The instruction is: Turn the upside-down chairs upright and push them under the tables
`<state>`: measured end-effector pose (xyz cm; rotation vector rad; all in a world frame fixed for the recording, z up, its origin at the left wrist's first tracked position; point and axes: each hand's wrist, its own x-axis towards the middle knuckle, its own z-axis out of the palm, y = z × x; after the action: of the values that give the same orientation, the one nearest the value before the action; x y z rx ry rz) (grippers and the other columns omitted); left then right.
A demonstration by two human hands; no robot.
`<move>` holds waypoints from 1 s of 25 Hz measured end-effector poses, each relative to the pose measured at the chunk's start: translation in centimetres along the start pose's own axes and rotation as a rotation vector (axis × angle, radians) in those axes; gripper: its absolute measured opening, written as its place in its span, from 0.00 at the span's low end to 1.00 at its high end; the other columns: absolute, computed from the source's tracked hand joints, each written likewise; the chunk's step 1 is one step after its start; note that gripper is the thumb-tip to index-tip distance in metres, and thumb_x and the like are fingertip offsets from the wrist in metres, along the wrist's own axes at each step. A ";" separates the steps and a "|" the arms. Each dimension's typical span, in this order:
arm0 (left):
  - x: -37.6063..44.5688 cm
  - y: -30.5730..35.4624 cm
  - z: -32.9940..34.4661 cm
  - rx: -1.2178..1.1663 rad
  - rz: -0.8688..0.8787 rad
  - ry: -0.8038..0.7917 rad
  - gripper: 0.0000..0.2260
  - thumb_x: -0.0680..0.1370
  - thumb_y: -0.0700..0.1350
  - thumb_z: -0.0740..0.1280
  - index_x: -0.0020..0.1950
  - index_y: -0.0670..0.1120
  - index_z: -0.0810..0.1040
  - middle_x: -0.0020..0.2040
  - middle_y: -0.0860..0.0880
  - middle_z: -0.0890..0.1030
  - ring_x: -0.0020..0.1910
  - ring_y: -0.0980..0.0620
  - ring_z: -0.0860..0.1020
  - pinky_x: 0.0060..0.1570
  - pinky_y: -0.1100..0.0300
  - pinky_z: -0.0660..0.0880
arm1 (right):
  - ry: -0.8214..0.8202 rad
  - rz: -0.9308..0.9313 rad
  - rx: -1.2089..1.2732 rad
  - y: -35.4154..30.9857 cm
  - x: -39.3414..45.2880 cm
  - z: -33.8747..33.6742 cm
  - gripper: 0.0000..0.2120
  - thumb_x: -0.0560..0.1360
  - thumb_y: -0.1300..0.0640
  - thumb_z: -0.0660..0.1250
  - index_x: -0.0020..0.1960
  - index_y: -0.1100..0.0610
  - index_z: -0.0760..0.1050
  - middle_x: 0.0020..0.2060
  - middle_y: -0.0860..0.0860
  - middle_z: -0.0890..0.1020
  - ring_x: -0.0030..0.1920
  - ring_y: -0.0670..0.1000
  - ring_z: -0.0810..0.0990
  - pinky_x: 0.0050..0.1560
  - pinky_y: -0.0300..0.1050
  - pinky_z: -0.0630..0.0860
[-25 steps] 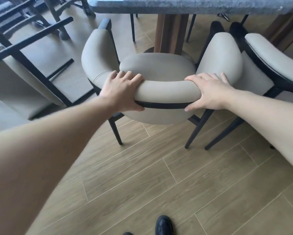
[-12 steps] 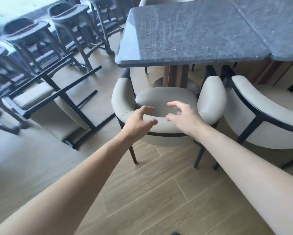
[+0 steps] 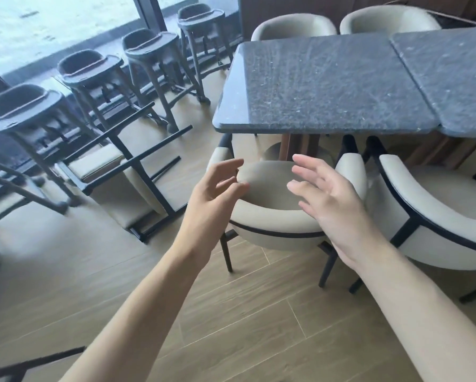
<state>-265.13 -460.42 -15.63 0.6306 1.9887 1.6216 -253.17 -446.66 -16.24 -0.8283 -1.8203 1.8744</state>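
Left hand (image 3: 213, 193) and right hand (image 3: 332, 201) both empty, fingers spread loosely, over the backrest of the upright beige padded black-legged chair (image 3: 275, 216), not gripping it. That chair sits partly under the dark speckled stone counter (image 3: 327, 84). One overturned beige chair (image 3: 121, 175) lies left, legs up. Four upright beige chairs visible, four dark high chairs (image 3: 91, 67) beyond.

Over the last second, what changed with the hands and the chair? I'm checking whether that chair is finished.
Both hands let go of the chair backrest: the left hand and right hand now hang open above it. The chair stayed upright at the table; the overturned chair remains on the floor.
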 end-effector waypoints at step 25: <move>1.1 3.9 -18.3 -0.144 0.151 0.260 0.14 0.74 0.51 0.69 0.59 0.62 0.81 0.55 0.68 0.83 0.59 0.67 0.80 0.63 0.59 0.73 | -0.228 -0.106 0.055 -9.9 1.4 18.3 0.23 0.71 0.51 0.67 0.66 0.43 0.76 0.63 0.43 0.79 0.62 0.36 0.77 0.71 0.49 0.71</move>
<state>-277.48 -472.78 -8.81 0.5498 2.0187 2.0068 -267.44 -458.85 -7.03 -0.5051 -1.8944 2.0079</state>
